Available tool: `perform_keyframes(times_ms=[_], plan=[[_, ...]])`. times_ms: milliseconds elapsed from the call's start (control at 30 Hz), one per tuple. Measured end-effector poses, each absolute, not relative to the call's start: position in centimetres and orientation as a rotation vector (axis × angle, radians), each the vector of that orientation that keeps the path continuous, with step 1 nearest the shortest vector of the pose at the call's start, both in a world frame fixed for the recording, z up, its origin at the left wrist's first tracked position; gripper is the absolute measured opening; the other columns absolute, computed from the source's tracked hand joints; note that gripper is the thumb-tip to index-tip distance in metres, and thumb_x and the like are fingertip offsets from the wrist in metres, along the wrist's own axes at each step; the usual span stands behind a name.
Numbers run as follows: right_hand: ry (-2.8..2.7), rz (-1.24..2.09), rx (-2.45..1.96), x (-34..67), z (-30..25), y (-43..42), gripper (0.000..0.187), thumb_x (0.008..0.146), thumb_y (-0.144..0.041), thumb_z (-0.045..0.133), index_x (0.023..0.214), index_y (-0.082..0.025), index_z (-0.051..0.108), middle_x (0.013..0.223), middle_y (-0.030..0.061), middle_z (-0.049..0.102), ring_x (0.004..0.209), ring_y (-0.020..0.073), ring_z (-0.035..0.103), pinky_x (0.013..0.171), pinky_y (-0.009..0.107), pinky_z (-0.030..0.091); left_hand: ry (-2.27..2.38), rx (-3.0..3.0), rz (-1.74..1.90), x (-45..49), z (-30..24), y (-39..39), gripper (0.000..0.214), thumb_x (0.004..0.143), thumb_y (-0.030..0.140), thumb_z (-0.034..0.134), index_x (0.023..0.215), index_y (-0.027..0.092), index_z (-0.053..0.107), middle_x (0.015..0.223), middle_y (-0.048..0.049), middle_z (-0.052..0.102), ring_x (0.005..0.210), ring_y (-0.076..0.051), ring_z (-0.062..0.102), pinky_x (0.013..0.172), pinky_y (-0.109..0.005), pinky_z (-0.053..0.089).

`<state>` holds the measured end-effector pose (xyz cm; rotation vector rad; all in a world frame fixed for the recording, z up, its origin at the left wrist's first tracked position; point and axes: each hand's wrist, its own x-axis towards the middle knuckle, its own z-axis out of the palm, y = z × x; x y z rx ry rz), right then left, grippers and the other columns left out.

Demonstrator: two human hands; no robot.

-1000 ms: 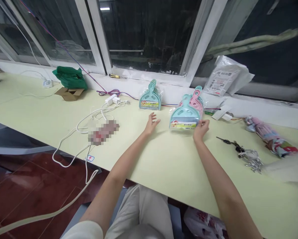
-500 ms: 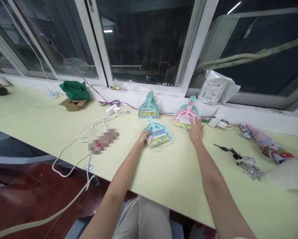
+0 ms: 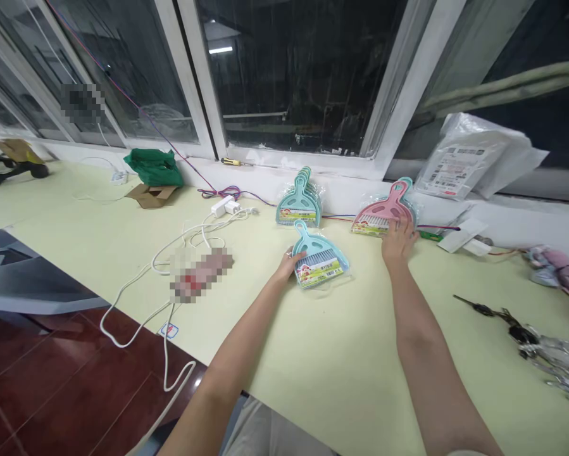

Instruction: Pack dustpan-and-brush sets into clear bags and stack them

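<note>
My left hand (image 3: 288,267) is closed on the left edge of a blue dustpan and brush set (image 3: 318,256), thumb on top. This set is in clear plastic with a printed label and sits tilted just above or on the table. My right hand (image 3: 400,240) lies with fingers stretched out against the lower right of a pink dustpan and brush set (image 3: 383,209). The pink set leans in front of one or more teal sets (image 3: 406,183), mostly hidden behind it. Between the hands, farther back, several teal dustpan sets (image 3: 299,202) stand stacked against the wall.
White cables and a plug adapter (image 3: 225,206) lie on the left of the pale table (image 3: 350,361). Beyond them are a green bag (image 3: 154,168) and a cardboard box (image 3: 151,195). A screwdriver (image 3: 231,162) rests on the sill. Keys (image 3: 521,332) and a plastic parcel (image 3: 455,164) are at right.
The view has shifted, so things appear farther right. The pink set now lines up more closely over the teal ones behind it. My left hand keeps its hold on the blue set.
</note>
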<state>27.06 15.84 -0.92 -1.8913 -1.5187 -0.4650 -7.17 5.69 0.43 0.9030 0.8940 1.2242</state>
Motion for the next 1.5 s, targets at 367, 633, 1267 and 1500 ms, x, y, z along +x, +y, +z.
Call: perform_keyframes(times_ms=[367,633,1267,1500], plan=[[-1.645,-0.479,-1.796,25.5,0.7,10.1,0.050,0.089,-0.027,0.046,0.138,-0.017,0.043,0.150,0.0158,0.034,0.137,0.0291,0.028,0.110,0.053,0.023,0.900,0.836,1.167,-7.1,0.8,5.5,0.040,0.068,0.040,0.075,0.099,0.021,0.059,0.086,-0.0029,0.068,0.077,-0.019,0.066,0.077,-0.034,0.053],[-2.105,0.229,-1.205,14.9,2.6,-1.5,0.034,0.095,-0.040,0.040,0.093,-0.022,0.068,0.098,0.0080,0.069,0.098,0.0247,0.060,0.094,0.041,0.045,0.862,0.761,1.188,-5.9,1.0,4.2,0.027,0.072,0.029,0.068,0.096,0.020,0.059,0.082,-0.0012,0.065,0.071,-0.014,0.062,0.065,-0.026,0.053],[-0.608,1.121,-1.174,16.4,0.9,-6.7,0.039,0.063,-0.013,0.078,0.093,-0.024,0.055,0.079,-0.0049,0.072,0.079,0.0124,0.070,0.076,0.027,0.059,0.912,1.020,1.098,-2.5,1.8,0.3,0.043,0.073,0.049,0.074,0.096,0.014,0.068,0.081,-0.0075,0.070,0.074,-0.019,0.065,0.066,-0.030,0.051],[-0.682,1.201,-1.167,17.8,2.2,-6.6,0.031,0.062,-0.010,0.078,0.090,-0.018,0.066,0.077,0.0008,0.074,0.073,0.0153,0.071,0.074,0.028,0.061,1.124,0.663,1.424,-6.6,3.4,3.5,0.020,0.088,0.024,0.053,0.102,0.012,0.060,0.079,-0.0093,0.068,0.075,-0.018,0.069,0.068,-0.031,0.056]])
